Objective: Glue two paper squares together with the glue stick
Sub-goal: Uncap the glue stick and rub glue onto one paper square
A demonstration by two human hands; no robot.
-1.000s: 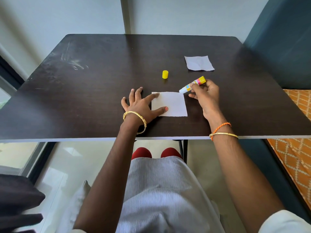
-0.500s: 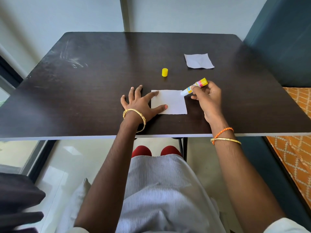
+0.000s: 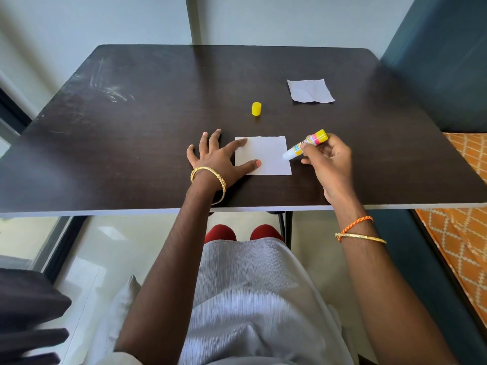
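The dark table (image 3: 131, 143) is carrying all of the work items, and scuff marks (image 3: 110, 88) are showing on its far left area. The left hand (image 3: 214, 162) is lying flat with fingers spread, gripping nothing; its index fingertip and thumb tip are pressing on the left edge of the near paper square (image 3: 266, 156), pinning it to the table, while the remaining fingers are resting on the bare surface just beside it. A gold bangle (image 3: 210, 177) is sitting on the left wrist. The yellow cap (image 3: 256, 109) is standing upright on the table, beyond the near paper square and apart from it. The glue stick (image 3: 305, 144) is being held tilted, its white tip touching the right edge of the near paper square and its yellow end pointing up and to the right. The right hand (image 3: 329, 164) is closing its fingers around the glue stick's barrel. The second paper square (image 3: 311, 90) is lying slightly creased on the far right of the table, well apart from the hands. An orange cord (image 3: 355, 224) and a thin gold bangle (image 3: 361, 237) are circling the right wrist.
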